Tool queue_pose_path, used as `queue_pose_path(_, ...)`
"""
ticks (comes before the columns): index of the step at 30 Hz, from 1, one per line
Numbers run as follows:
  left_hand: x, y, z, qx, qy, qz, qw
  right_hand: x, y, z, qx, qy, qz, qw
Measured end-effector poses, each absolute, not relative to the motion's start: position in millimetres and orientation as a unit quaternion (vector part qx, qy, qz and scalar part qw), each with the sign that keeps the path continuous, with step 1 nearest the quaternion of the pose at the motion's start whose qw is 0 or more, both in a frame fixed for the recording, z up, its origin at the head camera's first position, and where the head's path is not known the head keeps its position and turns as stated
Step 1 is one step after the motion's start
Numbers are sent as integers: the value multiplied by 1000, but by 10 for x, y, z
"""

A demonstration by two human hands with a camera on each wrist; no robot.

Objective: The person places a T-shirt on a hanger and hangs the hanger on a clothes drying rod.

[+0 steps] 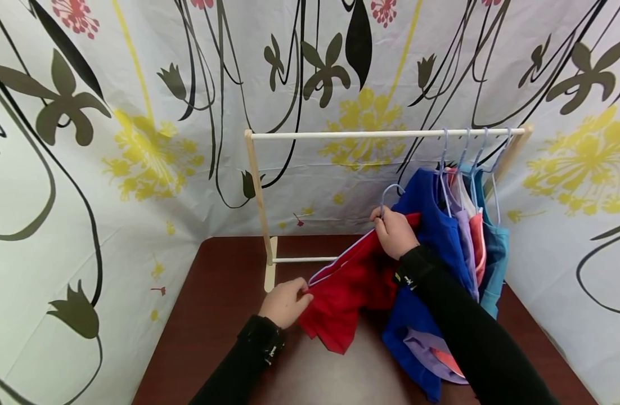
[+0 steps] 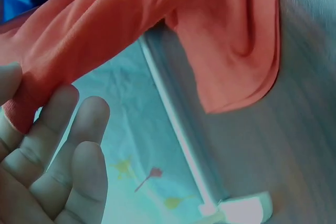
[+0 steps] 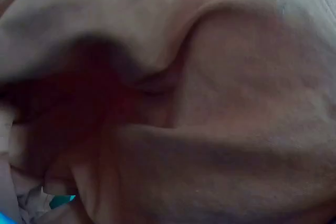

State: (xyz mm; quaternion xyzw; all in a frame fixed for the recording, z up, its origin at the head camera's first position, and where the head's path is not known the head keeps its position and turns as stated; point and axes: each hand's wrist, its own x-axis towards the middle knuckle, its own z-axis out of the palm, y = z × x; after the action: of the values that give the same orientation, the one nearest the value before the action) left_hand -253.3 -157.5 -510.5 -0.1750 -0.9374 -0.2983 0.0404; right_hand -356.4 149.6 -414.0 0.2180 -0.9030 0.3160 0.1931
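A red garment (image 1: 350, 298) hangs slanted on a pale lavender hanger (image 1: 383, 197) in front of the rack. With thumb and fingers my right hand (image 1: 395, 233) grips the hanger just below its hook, which is off the rail. My left hand (image 1: 284, 304) pinches the garment's edge at the hanger's lower left end. In the left wrist view the cloth (image 2: 121, 24) looks orange-red, its edge between thumb and fingers of the left hand (image 2: 52, 166). Dim, blurred cloth (image 3: 236, 93) fills most of the right wrist view.
A wooden rack (image 1: 340, 135) stands on a dark red-brown table (image 1: 214, 304). Several garments hang at its right end, with a blue one (image 1: 426, 214) nearest the red garment and a teal one (image 1: 496, 247) outermost. Behind is a flower-patterned curtain (image 1: 188, 185).
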Motion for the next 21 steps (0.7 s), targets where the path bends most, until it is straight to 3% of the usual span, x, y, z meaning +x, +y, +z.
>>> queue_pose_path(8, -2534, -1557, -4782, -183, -936, -289, 81, -3563, 1473, -4172, 239, -909, 292, 179)
queue_pose_path(21, -2718, -1089, -4477, -241, -923, -259, 151, -3474, 1279, -4194, 272, -908, 271, 166)
